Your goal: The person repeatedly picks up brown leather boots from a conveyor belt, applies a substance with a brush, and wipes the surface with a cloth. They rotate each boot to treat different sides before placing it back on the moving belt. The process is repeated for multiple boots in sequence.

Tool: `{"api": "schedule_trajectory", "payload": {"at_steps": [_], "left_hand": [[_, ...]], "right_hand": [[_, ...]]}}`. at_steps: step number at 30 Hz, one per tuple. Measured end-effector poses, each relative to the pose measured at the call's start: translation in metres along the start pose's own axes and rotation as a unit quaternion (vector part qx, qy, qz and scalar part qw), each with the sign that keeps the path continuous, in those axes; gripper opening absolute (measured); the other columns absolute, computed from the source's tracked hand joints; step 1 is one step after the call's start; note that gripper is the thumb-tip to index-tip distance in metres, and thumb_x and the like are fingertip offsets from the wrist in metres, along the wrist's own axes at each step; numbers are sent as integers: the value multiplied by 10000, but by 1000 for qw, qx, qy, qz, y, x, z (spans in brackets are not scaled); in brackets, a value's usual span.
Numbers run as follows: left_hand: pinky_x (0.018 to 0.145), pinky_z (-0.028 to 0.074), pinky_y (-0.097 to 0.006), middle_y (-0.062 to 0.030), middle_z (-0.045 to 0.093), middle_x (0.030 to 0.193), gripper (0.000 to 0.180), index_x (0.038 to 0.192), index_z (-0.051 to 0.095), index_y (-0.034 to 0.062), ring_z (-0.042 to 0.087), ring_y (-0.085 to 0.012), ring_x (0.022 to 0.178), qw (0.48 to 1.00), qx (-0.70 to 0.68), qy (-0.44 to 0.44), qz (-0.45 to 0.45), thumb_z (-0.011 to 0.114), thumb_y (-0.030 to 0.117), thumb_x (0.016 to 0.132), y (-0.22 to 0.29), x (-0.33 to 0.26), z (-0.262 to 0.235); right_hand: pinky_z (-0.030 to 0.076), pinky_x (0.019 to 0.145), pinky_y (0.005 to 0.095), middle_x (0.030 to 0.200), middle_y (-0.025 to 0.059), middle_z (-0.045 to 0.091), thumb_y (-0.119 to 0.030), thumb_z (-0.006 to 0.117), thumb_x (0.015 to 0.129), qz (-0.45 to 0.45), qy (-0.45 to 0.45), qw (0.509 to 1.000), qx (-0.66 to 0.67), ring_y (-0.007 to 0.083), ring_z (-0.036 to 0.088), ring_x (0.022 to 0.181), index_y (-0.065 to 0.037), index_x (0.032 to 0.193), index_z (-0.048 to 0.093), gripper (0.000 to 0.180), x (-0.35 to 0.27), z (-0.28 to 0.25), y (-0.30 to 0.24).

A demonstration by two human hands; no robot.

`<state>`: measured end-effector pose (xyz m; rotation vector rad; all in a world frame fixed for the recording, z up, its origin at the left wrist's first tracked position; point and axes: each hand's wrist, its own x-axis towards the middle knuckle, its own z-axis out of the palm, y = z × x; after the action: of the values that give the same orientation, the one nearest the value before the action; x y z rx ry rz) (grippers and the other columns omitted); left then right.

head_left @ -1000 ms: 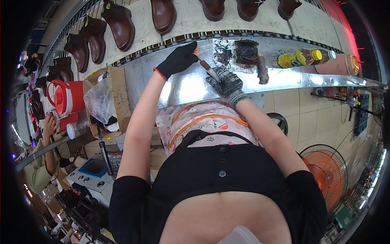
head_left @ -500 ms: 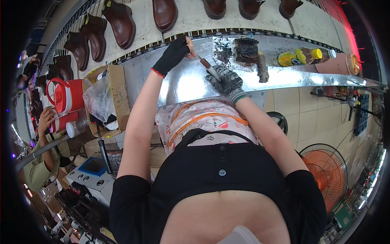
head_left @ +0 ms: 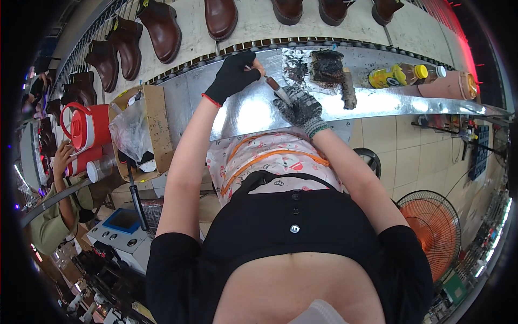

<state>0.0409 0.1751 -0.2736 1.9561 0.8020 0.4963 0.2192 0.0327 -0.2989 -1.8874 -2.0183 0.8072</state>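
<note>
My left hand (head_left: 235,79), in a black fingerless glove, is above the metal ledge with its bare fingertips drawn together. Whatever those fingers pinch is too small to make out. They are close to the far end of a slim tool (head_left: 273,83) with a pale shaft and a brown section. My right hand (head_left: 301,109), in a grey-and-black knit glove, is closed around the pale shaft. Right of the hands lies a dark, stained block (head_left: 327,66) on a smeared white sheet (head_left: 295,57), beside a dirty, stick-shaped roll (head_left: 349,92).
Brown ankle boots (head_left: 160,31) line the conveyor (head_left: 186,39) beyond the ledge (head_left: 189,108). Yellow-capped bottles (head_left: 396,75) lie at right. A cardboard box (head_left: 156,116) with plastic and a red-and-white jug (head_left: 89,127) are at left, near another person's hand (head_left: 63,156). An orange fan (head_left: 431,229) stands lower right.
My left hand has turned and shifted slightly right and nearer, and its fingertips sit closer to the tool's end. My right hand and the tool have hardly moved.
</note>
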Motion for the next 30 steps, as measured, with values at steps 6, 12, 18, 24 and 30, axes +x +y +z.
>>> {"api": "schedule_trajectory", "payload": {"at_steps": [6,12,18,24,30], "left_hand": [[683,455,-268,-20,632,752,142,798,623,53,566,-115,702,999,17,15,-22,664,183,757,-1,3,-1],[697,456,-267,-28,627,772,123,832,606,40,558,-109,727,994,-33,96,-36,582,161,830,-27,10,3],[779,479,-311,-139,649,951,370,1172,595,117,621,-245,876,999,11,49,1,602,279,840,-30,4,62],[720,485,-348,-97,633,922,248,984,646,130,614,-252,840,949,271,119,106,638,240,762,-48,7,108],[649,471,-376,-68,587,786,121,766,595,106,592,-263,757,987,123,100,17,630,215,730,-43,7,105]], "right_hand": [[487,753,449,1028,156,584,-434,444,892,26,-20,999,-5,328,596,896,-183,1238,467,429,5,8,7],[482,737,439,991,151,596,-427,475,879,14,30,999,15,324,598,891,-113,1111,543,396,9,35,27],[477,745,414,967,150,599,-365,544,855,1,140,984,109,325,597,865,-101,1061,593,339,-27,42,29],[468,672,374,846,126,615,-310,580,844,144,202,922,296,262,596,757,-75,1013,607,290,-60,30,24],[461,590,334,736,85,598,-291,591,852,240,195,859,409,159,566,629,-50,960,598,264,-71,40,50]]}}
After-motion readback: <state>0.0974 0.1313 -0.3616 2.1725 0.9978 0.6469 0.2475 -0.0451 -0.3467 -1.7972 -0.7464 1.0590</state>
